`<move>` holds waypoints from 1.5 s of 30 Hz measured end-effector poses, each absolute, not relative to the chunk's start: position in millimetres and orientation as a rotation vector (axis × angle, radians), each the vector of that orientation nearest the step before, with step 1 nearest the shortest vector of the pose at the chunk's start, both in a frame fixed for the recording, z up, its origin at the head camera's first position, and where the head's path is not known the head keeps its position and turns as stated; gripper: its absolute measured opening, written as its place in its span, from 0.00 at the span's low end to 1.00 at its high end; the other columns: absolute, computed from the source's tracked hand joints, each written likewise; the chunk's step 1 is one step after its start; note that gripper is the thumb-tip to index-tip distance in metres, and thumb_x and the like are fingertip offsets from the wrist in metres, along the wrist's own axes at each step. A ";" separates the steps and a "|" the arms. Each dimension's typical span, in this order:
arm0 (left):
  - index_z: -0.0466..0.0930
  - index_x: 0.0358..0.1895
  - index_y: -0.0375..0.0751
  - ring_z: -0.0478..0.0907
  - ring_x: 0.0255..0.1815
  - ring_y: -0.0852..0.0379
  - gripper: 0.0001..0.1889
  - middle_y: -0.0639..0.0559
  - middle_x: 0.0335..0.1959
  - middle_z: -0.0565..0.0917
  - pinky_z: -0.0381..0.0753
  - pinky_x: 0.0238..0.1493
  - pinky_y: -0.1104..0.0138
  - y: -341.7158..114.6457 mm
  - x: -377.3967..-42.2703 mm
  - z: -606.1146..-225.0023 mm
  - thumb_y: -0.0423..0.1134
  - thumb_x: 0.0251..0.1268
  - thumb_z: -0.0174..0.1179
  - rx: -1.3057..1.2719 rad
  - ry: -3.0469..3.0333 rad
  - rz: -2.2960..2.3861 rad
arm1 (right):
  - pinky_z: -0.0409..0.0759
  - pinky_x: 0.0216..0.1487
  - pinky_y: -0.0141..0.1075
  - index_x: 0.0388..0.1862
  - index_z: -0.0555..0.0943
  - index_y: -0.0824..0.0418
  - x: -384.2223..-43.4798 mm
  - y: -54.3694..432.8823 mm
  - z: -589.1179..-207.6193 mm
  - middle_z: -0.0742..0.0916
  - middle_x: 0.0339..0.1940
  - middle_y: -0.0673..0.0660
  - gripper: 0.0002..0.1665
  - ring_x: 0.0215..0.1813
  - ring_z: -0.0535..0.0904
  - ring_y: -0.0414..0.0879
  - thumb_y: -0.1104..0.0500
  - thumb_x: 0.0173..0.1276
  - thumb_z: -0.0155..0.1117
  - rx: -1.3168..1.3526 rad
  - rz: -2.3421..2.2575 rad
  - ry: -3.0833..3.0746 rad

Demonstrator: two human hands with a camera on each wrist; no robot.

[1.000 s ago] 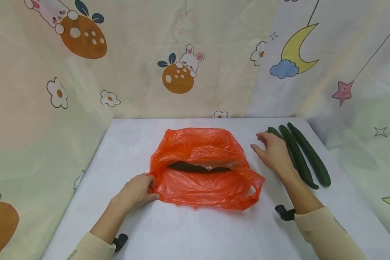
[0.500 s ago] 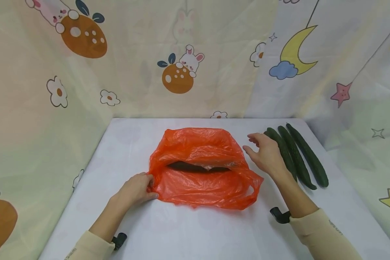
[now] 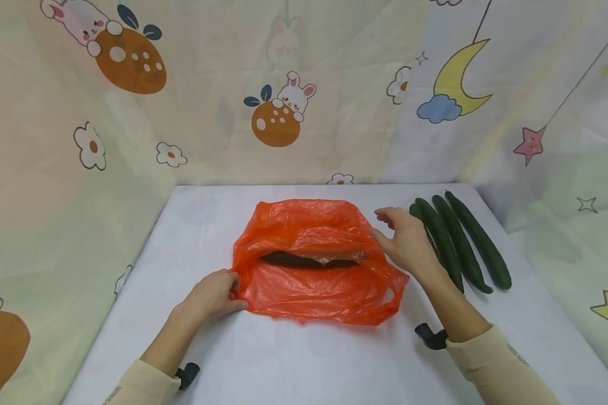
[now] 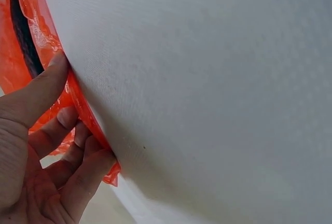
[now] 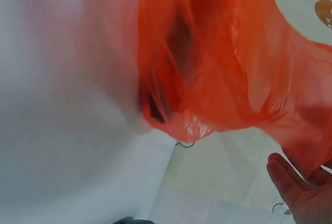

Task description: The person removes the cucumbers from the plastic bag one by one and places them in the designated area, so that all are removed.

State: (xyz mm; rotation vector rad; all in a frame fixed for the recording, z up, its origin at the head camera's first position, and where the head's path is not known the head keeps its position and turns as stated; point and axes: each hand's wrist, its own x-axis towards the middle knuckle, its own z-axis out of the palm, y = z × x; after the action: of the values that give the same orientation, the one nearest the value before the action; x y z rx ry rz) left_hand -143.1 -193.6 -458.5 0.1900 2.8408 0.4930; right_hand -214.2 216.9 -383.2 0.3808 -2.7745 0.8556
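An orange-red plastic bag (image 3: 304, 295) lies in the middle of the white table, its mouth facing the person. Through the opening shows a long dark thing (image 3: 294, 259), mostly covered by the film. My left hand (image 3: 215, 292) holds the bag's left edge; in the left wrist view, thumb and fingers (image 4: 85, 180) pinch the thin plastic. At the bag's upper right edge is my right hand (image 3: 405, 239), thumb and fingers spread, the thumb at the film. The right wrist view shows that hand (image 5: 311, 198) close to the raised plastic; whether it touches is unclear.
Several cucumbers (image 3: 478, 242) lie side by side at the table's right, partly behind the right hand and forearm. A printed cloth backdrop (image 3: 208, 84) stands around the white table (image 3: 309, 365). Each wrist carries a small black camera (image 3: 432, 337).
My right hand has moved left, from over the cucumbers to the bag's right edge, uncovering more of the cucumbers. The left hand keeps its hold.
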 end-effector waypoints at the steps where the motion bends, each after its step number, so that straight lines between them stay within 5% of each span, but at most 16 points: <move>1: 0.78 0.36 0.45 0.71 0.31 0.56 0.20 0.53 0.27 0.73 0.75 0.33 0.65 -194.0 -143.0 -458.7 0.48 0.50 0.80 0.189 2.840 0.491 | 0.84 0.54 0.55 0.67 0.77 0.61 -213.4 214.8 -383.5 0.84 0.61 0.63 0.29 0.59 0.83 0.62 0.55 0.69 0.71 0.386 0.870 -2.770; 45: 0.78 0.38 0.43 0.71 0.32 0.55 0.19 0.52 0.28 0.73 0.76 0.34 0.64 -191.6 -145.0 -455.2 0.46 0.52 0.80 0.228 2.816 0.493 | 0.84 0.58 0.48 0.63 0.79 0.61 -177.8 148.2 -373.9 0.86 0.57 0.59 0.27 0.58 0.83 0.54 0.59 0.66 0.75 0.685 0.941 -2.634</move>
State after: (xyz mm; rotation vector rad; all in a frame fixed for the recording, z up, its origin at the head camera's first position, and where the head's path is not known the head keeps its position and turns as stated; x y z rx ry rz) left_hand -145.0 -191.6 -455.2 0.2284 2.8159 0.4927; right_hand -177.8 148.2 -373.9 0.6851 -2.6338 0.9412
